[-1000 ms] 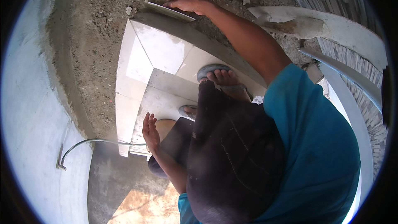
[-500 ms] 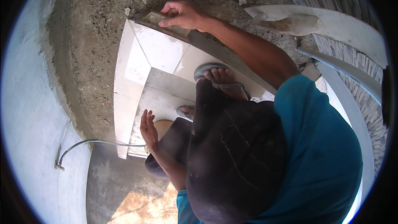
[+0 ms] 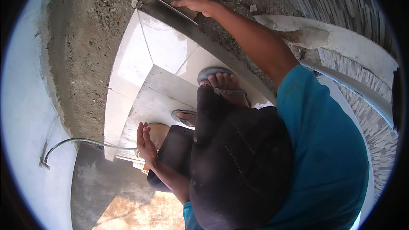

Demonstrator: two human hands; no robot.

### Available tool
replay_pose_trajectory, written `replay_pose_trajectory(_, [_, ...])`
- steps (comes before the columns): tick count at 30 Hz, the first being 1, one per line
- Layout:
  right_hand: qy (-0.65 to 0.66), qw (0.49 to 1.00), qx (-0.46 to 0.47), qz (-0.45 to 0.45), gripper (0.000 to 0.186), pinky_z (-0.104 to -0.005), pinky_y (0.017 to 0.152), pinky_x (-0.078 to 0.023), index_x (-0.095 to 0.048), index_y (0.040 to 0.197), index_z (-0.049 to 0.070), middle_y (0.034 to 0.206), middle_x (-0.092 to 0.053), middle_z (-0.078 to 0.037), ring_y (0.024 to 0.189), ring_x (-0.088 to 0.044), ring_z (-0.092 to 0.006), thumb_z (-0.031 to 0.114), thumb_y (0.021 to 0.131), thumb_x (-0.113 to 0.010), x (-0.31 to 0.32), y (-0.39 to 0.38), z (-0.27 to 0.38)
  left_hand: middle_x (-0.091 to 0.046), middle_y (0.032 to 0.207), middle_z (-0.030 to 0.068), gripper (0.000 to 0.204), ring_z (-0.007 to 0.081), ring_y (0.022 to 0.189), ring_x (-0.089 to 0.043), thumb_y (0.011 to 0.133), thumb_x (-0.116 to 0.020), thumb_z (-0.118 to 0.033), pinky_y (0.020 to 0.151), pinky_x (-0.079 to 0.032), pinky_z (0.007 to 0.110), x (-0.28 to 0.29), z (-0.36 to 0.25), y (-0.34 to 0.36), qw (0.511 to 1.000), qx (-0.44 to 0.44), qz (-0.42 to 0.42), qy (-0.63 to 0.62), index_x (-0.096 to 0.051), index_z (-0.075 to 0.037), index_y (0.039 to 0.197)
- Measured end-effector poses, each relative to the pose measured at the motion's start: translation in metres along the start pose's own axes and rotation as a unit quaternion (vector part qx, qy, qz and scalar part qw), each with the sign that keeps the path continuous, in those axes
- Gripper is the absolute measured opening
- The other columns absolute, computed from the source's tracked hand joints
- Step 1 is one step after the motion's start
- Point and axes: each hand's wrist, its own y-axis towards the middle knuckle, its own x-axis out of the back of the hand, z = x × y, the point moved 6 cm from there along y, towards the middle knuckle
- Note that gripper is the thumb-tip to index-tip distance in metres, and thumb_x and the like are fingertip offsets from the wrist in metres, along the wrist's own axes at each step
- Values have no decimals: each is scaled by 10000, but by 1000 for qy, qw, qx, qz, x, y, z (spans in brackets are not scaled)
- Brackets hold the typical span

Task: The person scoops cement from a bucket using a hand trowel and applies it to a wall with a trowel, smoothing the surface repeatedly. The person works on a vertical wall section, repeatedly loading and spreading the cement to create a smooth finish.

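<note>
My right hand (image 3: 194, 1) grips a mortar-smeared, flat rectangular plastering float (image 3: 180, 9) with a thin pale edge. The float is tilted at the far edge of a low tiled structure, beside a grey mortar strip (image 3: 187, 27) along the white tiles (image 3: 164, 42). My left hand (image 3: 147, 144) holds nothing; its fingers stretch upward, slightly bent. Close to it are a round tan object (image 3: 159, 133), partly hidden by my knee, and the end of a thin hose (image 3: 98, 143).
The hose runs from a pale wall (image 3: 25, 115) on the left. Rough soil with stone chips (image 3: 89, 47) lies beyond the tiles. My sandalled feet (image 3: 228, 87) stand on the tiled surface. At right are a curved pale slab (image 3: 345, 38) and a striped stone-like surface (image 3: 370, 85).
My right hand has moved the float a little farther off and tipped it up from the edge, uncovering more of the mortar strip. My left hand stays open, with its fingers slightly shifted.
</note>
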Motion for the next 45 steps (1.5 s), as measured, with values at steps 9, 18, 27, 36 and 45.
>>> replay_pose_trajectory(9, [27,994,97,44,607,-362,969,-448,-616,1286,62,1218,-658,-118,1130,-586,-222,392,818,-817,-19,3,30,-637,1322,173,552,247,1178,-608,1047,-521,-382,1031,-450,353,-15,-2,-10,998,-9,13,-60,-501,8,1437])
replay_pose_trajectory(18, [15,991,123,59,435,-320,941,-462,-600,1227,51,1131,-696,-53,1058,-629,-137,256,888,-781,-25,-47,55,-626,1322,199,525,272,1193,-606,1048,-540,-308,1034,-454,363,-29,-3,0,994,-51,35,-87,-483,37,1440])
replay_pose_trajectory(27, [210,950,136,184,442,-335,924,-508,-519,1355,54,1276,-624,-59,1116,-612,-146,101,937,-657,-42,-142,125,-705,1186,151,371,214,1103,-655,973,-658,-197,928,-514,348,-60,-61,-12,987,-107,113,-45,-635,-4,1289])
replay_pose_trajectory(36, [177,898,145,376,645,-457,1104,-396,-386,1440,25,1384,-526,-128,1305,-509,-268,-54,819,-542,-235,-256,195,-630,1266,102,494,233,1152,-624,884,-760,-106,958,-538,402,-22,-76,-30,661,-257,69,-702,-549,-46,1327])
replay_pose_trajectory(45, [-348,709,263,554,415,-379,954,-487,-587,1234,56,1191,-641,-59,1165,-587,-211,85,844,-726,-493,-369,154,-548,1383,78,531,228,1271,-545,924,-713,-146,1061,-493,401,44,161,-94,270,-314,-192,-889,-480,-76,1395])
